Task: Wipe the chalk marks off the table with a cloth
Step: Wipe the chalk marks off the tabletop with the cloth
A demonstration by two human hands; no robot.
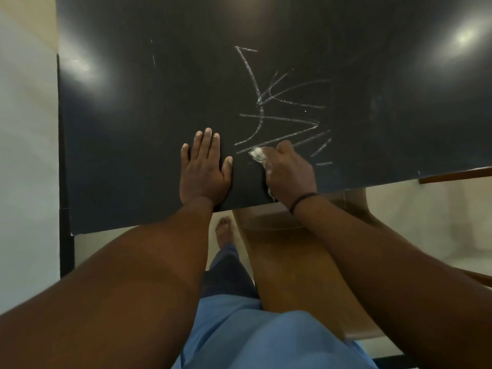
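The dark table (pixel 133 129) fills the view, glossy under the lights, and the chalk marks (pixel 282 110) sprawl across its right half, a tangle of white zigzags with most lines intact. Beneath the near edge sits a wooden chair (pixel 292 262). The left hand (pixel 205 171) lies flat on the tabletop, fingers straight and spread, bracing. The right hand (pixel 288 171) is curled round the cloth (pixel 257 153), pressing it on the lowest strokes near the front edge. That cloth looks soft, light and bunched, so it should crumple to the surface; gripping it wadded in the palm with a pad poking forward seems right, and the slick top may smear dust. Most of the cloth is buried under the fingers, only a pale tip and a scrap by the wrist show, and faint marks far right are hard to read
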